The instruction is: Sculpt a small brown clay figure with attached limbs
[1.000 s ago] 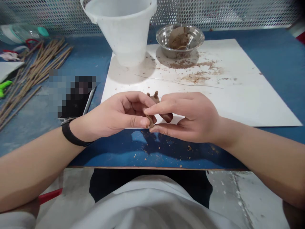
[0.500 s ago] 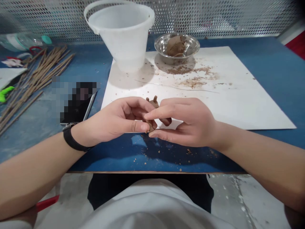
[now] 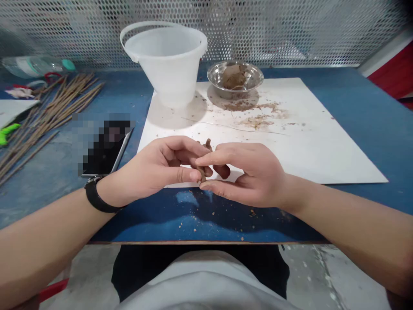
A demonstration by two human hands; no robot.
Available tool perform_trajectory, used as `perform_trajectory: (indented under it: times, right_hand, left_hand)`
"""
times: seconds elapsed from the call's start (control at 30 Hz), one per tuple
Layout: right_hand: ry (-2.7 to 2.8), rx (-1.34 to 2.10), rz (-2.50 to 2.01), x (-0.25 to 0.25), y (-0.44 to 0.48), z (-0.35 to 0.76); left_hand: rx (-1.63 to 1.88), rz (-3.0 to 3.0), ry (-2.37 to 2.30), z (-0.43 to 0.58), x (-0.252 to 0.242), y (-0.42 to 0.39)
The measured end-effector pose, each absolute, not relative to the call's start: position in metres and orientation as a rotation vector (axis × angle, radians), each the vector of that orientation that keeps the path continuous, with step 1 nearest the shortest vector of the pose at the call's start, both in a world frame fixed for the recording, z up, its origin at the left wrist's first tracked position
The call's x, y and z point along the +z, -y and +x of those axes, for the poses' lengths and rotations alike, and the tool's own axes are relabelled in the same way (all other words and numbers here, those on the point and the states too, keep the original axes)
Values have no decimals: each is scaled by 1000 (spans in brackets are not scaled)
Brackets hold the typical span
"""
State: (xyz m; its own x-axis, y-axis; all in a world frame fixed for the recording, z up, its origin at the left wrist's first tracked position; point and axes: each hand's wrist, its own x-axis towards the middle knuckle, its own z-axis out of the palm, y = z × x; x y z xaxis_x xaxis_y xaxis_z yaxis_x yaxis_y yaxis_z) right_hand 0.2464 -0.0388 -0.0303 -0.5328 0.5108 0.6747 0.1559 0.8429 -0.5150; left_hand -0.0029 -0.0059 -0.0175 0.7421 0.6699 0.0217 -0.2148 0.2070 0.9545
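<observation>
Pinching likely clay (image 3: 202, 173), both hands (image 3: 164, 165) (image 3: 254, 172)

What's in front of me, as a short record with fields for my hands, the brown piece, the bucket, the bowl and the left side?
Left hand: thumb and fingers grip the brown piece
Right hand: thumb and forefinger also on it
Brown piece: peg-like stub at far end; partly hidden
Bucket: white, on the white board
Bowl: metal, holding a brown lump
Left side: brown sticks, bottle lying down
</observation>
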Motion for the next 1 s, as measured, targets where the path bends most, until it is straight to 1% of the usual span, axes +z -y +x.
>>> perform_trajectory:
  times: [1.0]
  right_hand:
    - [2093, 461, -500, -31, 42, 243]
  left_hand:
    - [643, 1197, -371, -2, -16, 6]
